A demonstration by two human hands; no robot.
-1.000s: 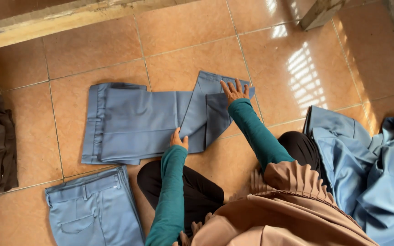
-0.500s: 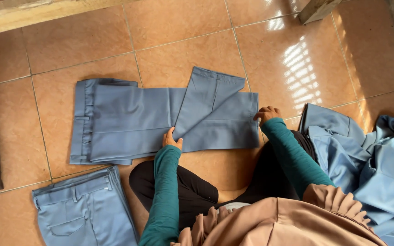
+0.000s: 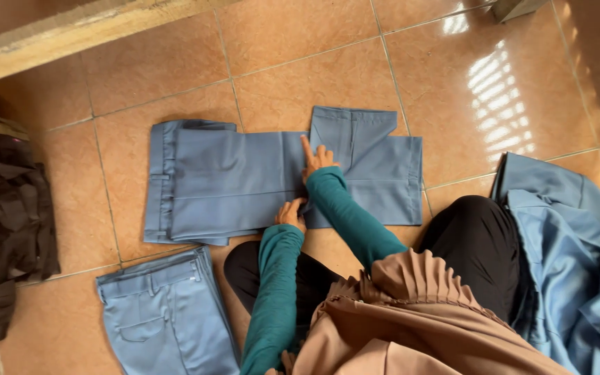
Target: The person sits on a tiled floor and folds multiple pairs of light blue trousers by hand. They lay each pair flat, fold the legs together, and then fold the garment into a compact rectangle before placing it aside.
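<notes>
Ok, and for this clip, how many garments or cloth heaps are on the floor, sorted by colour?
Grey-blue trousers being folded, under the left hand and right hand: 1
Light blue trousers, folded: 1
Light blue cloth heap, separate pieces impossible to tell: 1
Dark brown cloth pile: 1
Total: 4

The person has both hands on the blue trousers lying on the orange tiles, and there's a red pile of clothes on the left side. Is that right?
Not quite. The pile of clothes on the left is dark brown, not red, as the head view shows. The rest holds: the left hand and right hand both rest on the blue trousers spread on the orange tiles.
</notes>
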